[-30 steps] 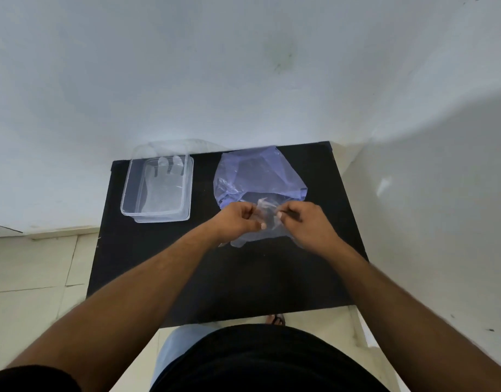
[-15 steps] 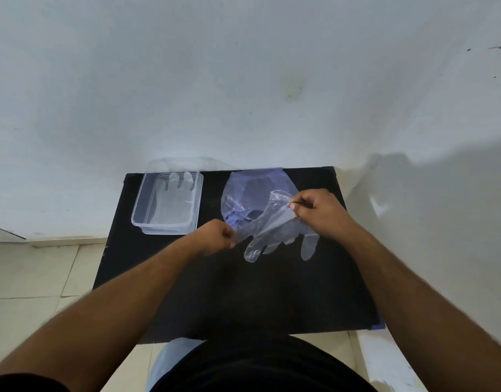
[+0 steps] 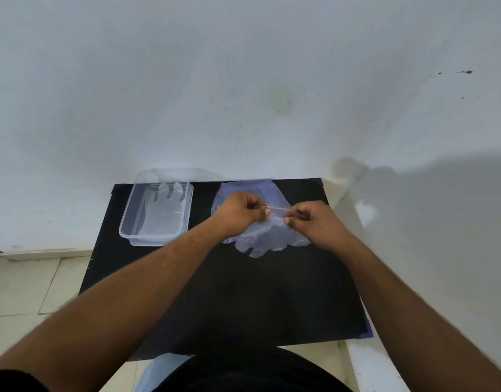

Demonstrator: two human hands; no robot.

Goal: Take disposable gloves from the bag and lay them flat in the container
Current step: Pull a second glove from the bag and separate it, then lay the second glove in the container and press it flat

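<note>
White wall (image 3: 243, 80) fills the upper half of the frame, with a few dark specks at upper right. Tiled floor (image 3: 22, 284) sits at lower left.

Black table (image 3: 243, 292) takes the centre and lower middle, its far edge against the wall.

Both forearms come in from the bottom corners and converge above the table's far half.

Bag (image 3: 243, 190): bluish translucent plastic, lying flat at the table's upper centre, partly hidden behind the hands.

Container (image 3: 127, 222): clear rectangular tub at the table's upper left, near the far edge and well apart from the bag. A glove in the container (image 3: 161, 213) lies flat on the bottom, finger ends pointing to the wall.

Held glove (image 3: 266, 236): clear and thin, hanging from both hands in front of the bag, finger ends down. Can't tell if those ends touch the table.

Left hand (image 3: 238, 212): curled, thumb and forefinger pinched on the glove's top edge at its left end.

Right hand (image 3: 314, 219): same pinch on the right end of that edge, other fingers folded in.

The hands are close together, the edge pulled taut between them, just right of frame centre.
</note>
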